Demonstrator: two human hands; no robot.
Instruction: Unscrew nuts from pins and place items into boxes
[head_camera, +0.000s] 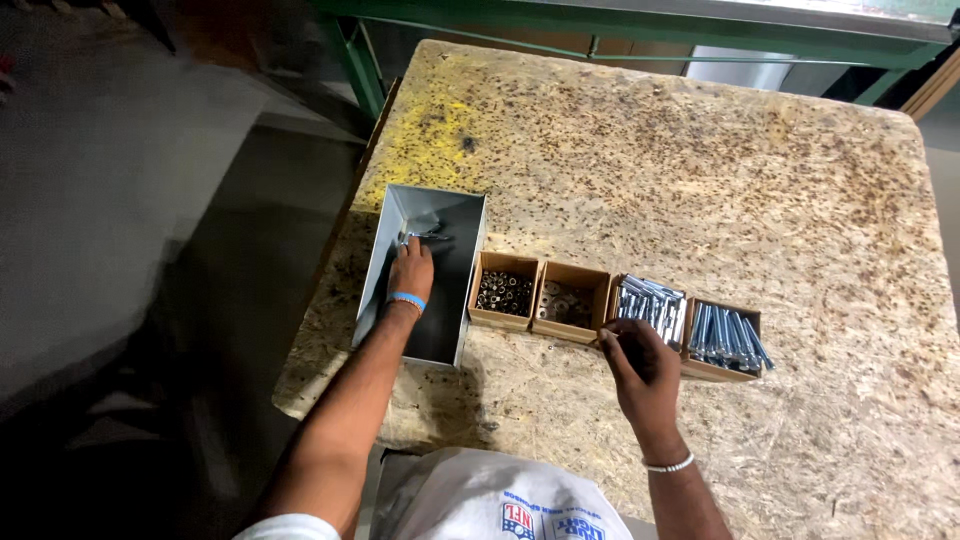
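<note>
Left hand: the left hand (412, 270) reaches into the grey metal tray (462, 300), fingers closed on a bolt (425, 237) near the far end of the tray.
Right hand: the right hand (640, 362) rests at the near edge of a small cardboard box of bolts (650, 305), fingers curled; I cannot tell if it holds something.
Between the hands: a box of nuts (504, 291) and a box of washers (570, 301).
Right of the right hand: a box of longer bolts (728, 340).
Under all: the chipboard table (700, 170).

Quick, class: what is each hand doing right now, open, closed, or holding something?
Left hand: inside the grey metal bin, fingers closed on an assembled bolt.
Right hand: at the cardboard box of bolts, fingers pinched; what it holds cannot be told.
</note>
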